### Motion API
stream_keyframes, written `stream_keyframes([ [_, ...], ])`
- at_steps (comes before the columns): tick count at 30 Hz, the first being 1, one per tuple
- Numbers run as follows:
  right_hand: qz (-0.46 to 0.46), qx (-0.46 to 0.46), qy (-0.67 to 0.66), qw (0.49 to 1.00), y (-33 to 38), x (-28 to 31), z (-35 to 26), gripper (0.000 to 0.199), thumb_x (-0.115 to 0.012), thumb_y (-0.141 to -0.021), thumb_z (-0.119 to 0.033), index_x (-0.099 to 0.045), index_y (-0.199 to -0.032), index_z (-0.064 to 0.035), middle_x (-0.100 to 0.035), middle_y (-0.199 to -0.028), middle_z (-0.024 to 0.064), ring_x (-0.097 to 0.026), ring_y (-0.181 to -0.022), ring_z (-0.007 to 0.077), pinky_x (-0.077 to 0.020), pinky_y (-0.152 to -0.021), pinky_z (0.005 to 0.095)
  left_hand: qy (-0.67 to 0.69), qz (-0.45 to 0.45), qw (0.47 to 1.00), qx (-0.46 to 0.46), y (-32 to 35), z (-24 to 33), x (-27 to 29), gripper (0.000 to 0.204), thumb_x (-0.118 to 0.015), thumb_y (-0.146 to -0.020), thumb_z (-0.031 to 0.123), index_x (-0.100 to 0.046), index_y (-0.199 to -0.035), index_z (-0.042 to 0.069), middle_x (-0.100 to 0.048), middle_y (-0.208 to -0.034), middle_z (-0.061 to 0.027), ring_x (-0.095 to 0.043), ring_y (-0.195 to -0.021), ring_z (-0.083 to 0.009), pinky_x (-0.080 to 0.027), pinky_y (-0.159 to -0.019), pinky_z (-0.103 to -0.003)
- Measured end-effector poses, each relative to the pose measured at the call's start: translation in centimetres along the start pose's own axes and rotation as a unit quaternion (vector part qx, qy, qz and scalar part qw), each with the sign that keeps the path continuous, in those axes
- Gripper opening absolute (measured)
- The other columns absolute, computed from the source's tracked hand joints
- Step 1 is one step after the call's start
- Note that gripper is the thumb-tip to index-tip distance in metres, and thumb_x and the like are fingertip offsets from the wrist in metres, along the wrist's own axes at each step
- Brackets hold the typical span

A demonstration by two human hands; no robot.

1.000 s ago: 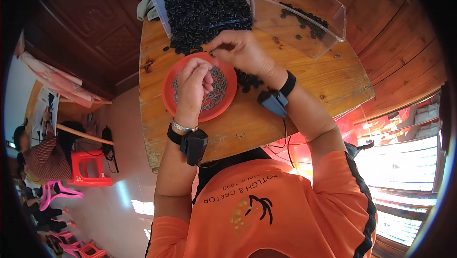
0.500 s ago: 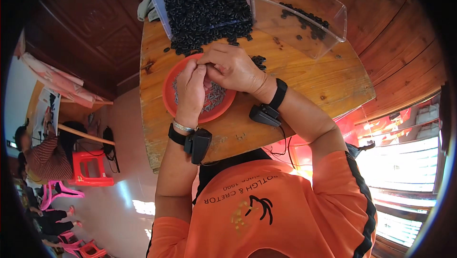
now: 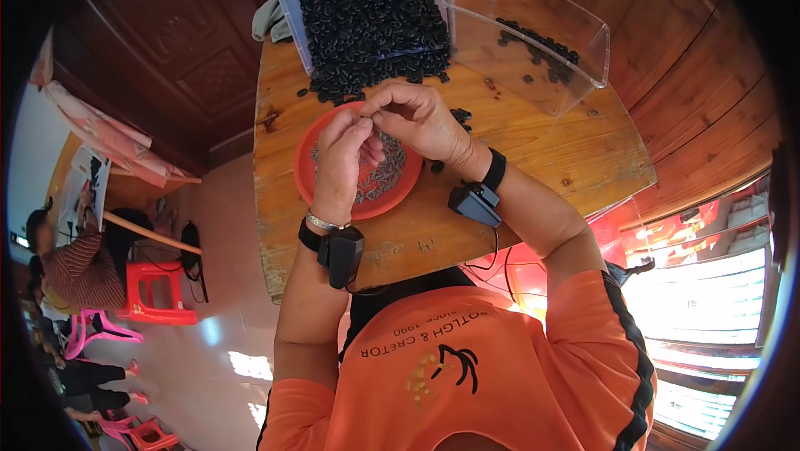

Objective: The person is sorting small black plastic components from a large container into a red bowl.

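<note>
My left hand and my right hand meet fingertip to fingertip above a red plate that holds a heap of small grey metal pieces. The fingers of both hands pinch something tiny between them; it is too small to make out. Just beyond the hands lies a large pile of small black rings, spilling from an open clear bin onto the wooden table. Each wrist wears a black band with a small device.
A clear plastic box with a few black rings stands at the back right. A grey cloth lies at the table's far left corner. Off to the left, people sit near red and pink plastic stools.
My right hand has come back from the black ring pile to meet my left hand over the red plate. The left hand has stayed above the plate.
</note>
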State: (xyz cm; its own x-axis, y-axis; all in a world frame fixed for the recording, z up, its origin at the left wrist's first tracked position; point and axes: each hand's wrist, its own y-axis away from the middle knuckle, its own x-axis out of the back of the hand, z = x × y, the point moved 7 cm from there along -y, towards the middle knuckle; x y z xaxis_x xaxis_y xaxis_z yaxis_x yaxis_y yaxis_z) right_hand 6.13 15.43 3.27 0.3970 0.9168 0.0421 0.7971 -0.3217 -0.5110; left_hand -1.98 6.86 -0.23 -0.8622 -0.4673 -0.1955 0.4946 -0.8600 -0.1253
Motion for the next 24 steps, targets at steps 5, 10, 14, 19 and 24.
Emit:
stream_keyframes([
  [5, -0.017, -0.03, -0.084, 0.996, 0.1, 0.0, 0.8, 0.019, -0.053, -0.082, 0.009, -0.063, -0.096, -0.0003, -0.06, -0.095, 0.0039, -0.058, -0.091, 0.0112, -0.0466, -0.081, 0.0248, 0.053, -0.055, 0.996, 0.05, 0.1, -0.6, -0.5, 0.019, -0.045, -0.092, 0.02, -0.054, -0.09, 0.004, -0.057, -0.073, -0.0052, -0.055, -0.06, -0.0137, -0.043, -0.055, -0.024],
  [10, -0.019, -0.05, -0.093, 0.994, -0.2, 0.5, 0.7, 0.018, -0.053, -0.083, 0.007, -0.062, -0.097, -0.0009, -0.061, -0.093, 0.0027, -0.058, -0.089, 0.0103, -0.0465, -0.081, 0.0244, 0.057, -0.081, 0.994, 0.052, 0.2, -0.4, -1.2, 0.02, -0.046, -0.092, 0.02, -0.055, -0.086, 0.004, -0.056, -0.07, -0.0026, -0.054, -0.057, -0.0112, -0.042, -0.052, -0.022],
  [14, -0.005, -0.065, -0.053, 0.996, -0.5, 0.7, 0.1, 0.015, -0.054, -0.084, 0.005, -0.063, -0.095, -0.0015, -0.061, -0.088, 0.0023, -0.057, -0.088, 0.0084, -0.0463, -0.08, 0.023, 0.037, -0.051, 0.997, 0.033, 0.1, -0.2, -0.7, 0.019, -0.046, -0.092, 0.02, -0.055, -0.084, 0.004, -0.056, -0.068, -0.0021, -0.053, -0.056, -0.0102, -0.041, -0.051, -0.021],
  [19, -0.098, -0.005, 0.389, 0.916, 0.1, 0.4, 0.6, 0.013, -0.062, -0.078, -0.006, -0.067, -0.09, -0.0043, -0.062, -0.086, 0.0071, -0.06, -0.085, 0.0186, -0.0478, -0.076, 0.031, -0.051, 0.036, 0.998, -0.027, -0.3, 0.9, 1.5, 0.021, -0.045, -0.09, 0.018, -0.054, -0.076, 0.005, -0.053, -0.065, -0.001, -0.05, -0.055, -0.0074, -0.038, -0.049, -0.019],
  [24, -0.232, 0.022, 0.568, 0.789, 1.7, -2.2, 2.5, 0.019, -0.067, -0.068, -0.018, -0.067, -0.082, -0.0054, -0.061, -0.083, 0.0111, -0.058, -0.084, 0.0316, -0.0459, -0.077, 0.0402, -0.059, 0.054, 0.996, -0.04, 0.0, 1.3, 1.1, 0.019, -0.048, -0.088, 0.016, -0.053, -0.074, 0.004, -0.052, -0.065, -0.0005, -0.047, -0.055, -0.0063, -0.038, -0.049, -0.02],
])
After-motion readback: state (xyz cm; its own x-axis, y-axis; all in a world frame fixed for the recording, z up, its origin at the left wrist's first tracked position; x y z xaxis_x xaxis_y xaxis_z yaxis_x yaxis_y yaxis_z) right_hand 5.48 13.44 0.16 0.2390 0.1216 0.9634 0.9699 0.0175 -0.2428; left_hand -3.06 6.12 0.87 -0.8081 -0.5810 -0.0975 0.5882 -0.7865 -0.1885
